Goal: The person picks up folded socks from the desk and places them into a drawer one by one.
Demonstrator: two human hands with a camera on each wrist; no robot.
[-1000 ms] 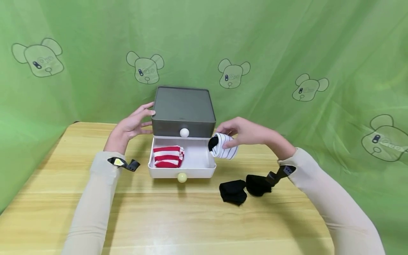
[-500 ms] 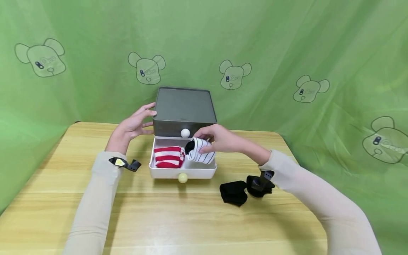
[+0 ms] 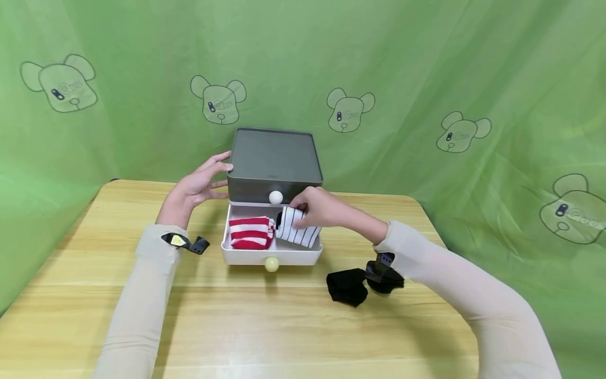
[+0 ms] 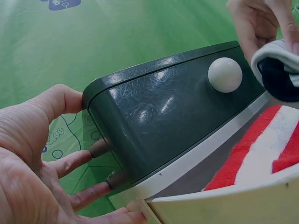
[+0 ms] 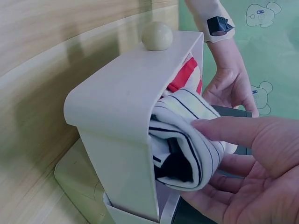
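A small drawer cabinet point(image 3: 276, 155) has a dark grey top and a white lower drawer point(image 3: 246, 258), which is pulled out. My left hand point(image 3: 199, 184) rests with spread, fairly straight fingers against the cabinet's left side. Within the drawer's left half lie rolled red-and-white striped socks point(image 3: 250, 232). My right hand point(image 3: 324, 208) holds rolled white socks with dark stripes point(image 3: 297, 227) between thumb and fingers, in the right half of the drawer. In the right wrist view the striped roll point(image 5: 187, 135) sits partly inside the drawer wall, its black inner end showing.
Two black folded sock bundles point(image 3: 347, 287) lie on the wooden table point(image 3: 246, 326) right of the drawer, one partly covered by the right wrist camera. A white knob point(image 3: 275, 197) and a yellowish knob point(image 3: 271, 264) stick out in front. Green curtain point(image 3: 284, 63) hangs behind.
My right hand has carried the white striped socks leftward from beside the cabinet into the drawer, then lowered them beside the red-and-white socks. The left hand has stayed on the cabinet's side.
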